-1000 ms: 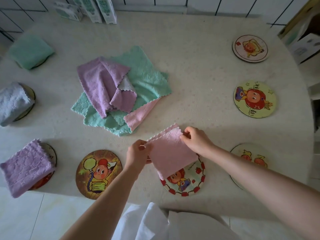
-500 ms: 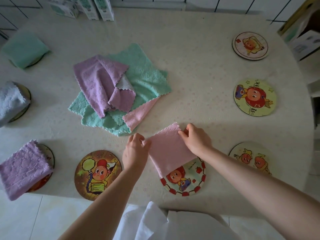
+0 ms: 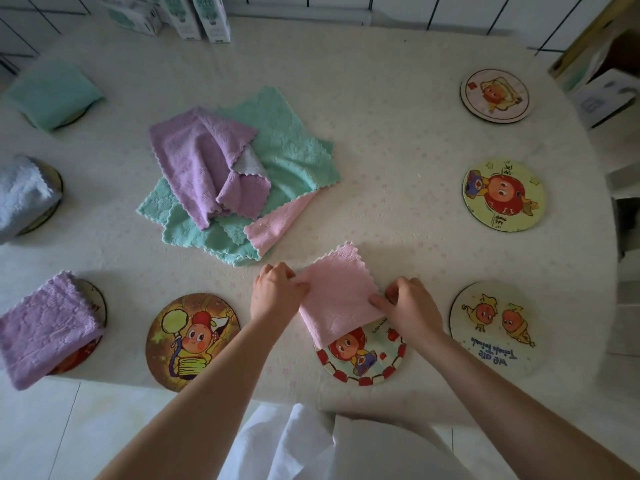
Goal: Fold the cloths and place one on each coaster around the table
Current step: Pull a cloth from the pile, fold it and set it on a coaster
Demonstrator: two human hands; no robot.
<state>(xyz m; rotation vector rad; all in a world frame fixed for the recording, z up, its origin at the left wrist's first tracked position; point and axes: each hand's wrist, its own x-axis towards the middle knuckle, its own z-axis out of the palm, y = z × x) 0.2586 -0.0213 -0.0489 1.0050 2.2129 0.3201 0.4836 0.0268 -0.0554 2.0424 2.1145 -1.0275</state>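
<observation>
A folded pink cloth (image 3: 337, 296) lies at the table's near edge, its lower part over a red-rimmed coaster (image 3: 367, 358). My left hand (image 3: 275, 292) pinches its left corner. My right hand (image 3: 410, 306) grips its right edge. A heap of loose cloths (image 3: 239, 181), purple, green and pink, sits mid-table. Bare coasters: a dark one (image 3: 192, 341) to the left, a pale one (image 3: 497, 327) to the right, a yellow one (image 3: 504, 195) and a cream one (image 3: 495, 95) farther back.
Folded cloths cover coasters on the left: purple (image 3: 45, 327), blue-grey (image 3: 24, 195), green (image 3: 52, 93). Boxes (image 3: 194, 15) stand at the table's far edge. A cardboard box (image 3: 602, 74) sits beyond the right edge. The table's near edge runs just below the coasters.
My right hand slid from the cloth's top corner down to its right edge. The cloth now lies flatter on the table, and my left hand shifted slightly.
</observation>
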